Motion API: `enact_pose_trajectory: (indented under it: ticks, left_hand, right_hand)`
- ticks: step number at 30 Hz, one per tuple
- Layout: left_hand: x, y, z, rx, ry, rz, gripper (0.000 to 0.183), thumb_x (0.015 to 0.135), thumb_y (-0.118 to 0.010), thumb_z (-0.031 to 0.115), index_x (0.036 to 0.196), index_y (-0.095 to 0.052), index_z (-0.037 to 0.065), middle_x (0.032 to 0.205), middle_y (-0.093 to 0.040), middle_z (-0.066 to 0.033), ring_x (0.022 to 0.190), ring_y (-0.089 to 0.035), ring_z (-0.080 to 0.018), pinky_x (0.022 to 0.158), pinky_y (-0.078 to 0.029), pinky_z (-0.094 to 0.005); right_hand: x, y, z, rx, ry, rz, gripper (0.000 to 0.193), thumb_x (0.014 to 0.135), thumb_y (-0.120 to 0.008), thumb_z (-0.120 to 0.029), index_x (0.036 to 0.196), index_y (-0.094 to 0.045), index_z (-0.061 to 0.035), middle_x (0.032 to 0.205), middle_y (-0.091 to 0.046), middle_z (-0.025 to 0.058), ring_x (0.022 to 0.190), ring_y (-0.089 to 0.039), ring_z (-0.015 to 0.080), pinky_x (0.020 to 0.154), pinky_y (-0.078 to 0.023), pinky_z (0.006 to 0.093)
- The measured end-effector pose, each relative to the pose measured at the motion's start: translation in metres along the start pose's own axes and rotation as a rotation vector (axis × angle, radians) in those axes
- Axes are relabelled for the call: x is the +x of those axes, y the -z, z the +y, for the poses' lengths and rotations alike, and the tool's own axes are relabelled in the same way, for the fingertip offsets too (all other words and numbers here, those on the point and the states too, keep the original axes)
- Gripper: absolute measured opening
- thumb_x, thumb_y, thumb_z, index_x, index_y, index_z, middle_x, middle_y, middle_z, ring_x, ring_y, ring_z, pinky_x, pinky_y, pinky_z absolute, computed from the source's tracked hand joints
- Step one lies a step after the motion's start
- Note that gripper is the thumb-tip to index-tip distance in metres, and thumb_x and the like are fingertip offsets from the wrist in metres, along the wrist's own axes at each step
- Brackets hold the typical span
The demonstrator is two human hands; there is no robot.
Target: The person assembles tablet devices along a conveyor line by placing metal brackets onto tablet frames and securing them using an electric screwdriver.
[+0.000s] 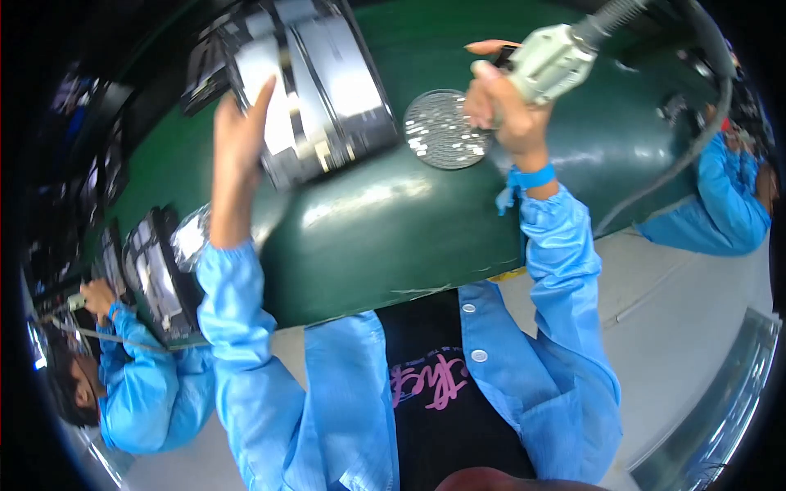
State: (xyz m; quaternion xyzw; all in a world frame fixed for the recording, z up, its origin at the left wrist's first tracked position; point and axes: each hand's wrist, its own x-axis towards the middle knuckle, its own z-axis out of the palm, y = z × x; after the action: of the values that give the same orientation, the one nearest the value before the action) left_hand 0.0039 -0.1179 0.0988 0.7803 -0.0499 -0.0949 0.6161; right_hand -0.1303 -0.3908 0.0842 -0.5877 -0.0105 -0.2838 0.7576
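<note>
At upper left, the left hand [239, 123] grips a black-and-silver unit [327, 82] by its left edge, thumb on top; probably stiff and slick, best held by its dark frame [377, 82]. The right hand [512, 110] curls round a pale tool [557, 61], upper right.

There is one round grey patterned dish [442, 100]; two pale handheld tools [557, 64], one right of the dish, one far left; at least two flat silver-and-black units [318, 90], left of it; two blue-clad co-workers [147, 401], one on either side.

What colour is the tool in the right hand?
The tool: mostly pale green; head view.
</note>
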Motion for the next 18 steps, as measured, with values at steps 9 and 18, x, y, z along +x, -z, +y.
enact_pose_trajectory:
  ticks: [9, 18]
  left_hand:
    - [-0.166, 0.005, -0.043, 0.475, 0.13, -0.046, 0.044, 0.093, -0.068, 0.03, 0.112, -0.059, -0.008, 0.109, -0.065, -0.0225, 0.084, -0.066, -0.0284, 0.072, -0.052, -0.0367]
    - [-0.096, 0.124, -0.069, 0.849, -0.309, 0.197, 0.025, 0.081, -0.079, 0.025, 0.092, -0.072, 0.004, 0.089, -0.062, -0.0128, 0.08, -0.063, -0.0283, 0.069, -0.051, -0.0382]
  right_hand:
    - [0.001, 0.004, 0.002, 0.04, 0.044, -0.128, 0.029, 0.097, -0.051, -0.009, 0.119, -0.053, 0.0098, 0.055, -0.039, 0.0017, 0.043, -0.039, 0.0108, 0.044, -0.038, 0.0295]
    - [-0.001, -0.005, 0.006, 0.038, 0.017, -0.145, 0.029, 0.096, -0.051, -0.008, 0.118, -0.053, 0.0104, 0.054, -0.04, 0.0023, 0.042, -0.04, 0.0117, 0.043, -0.038, 0.0293]
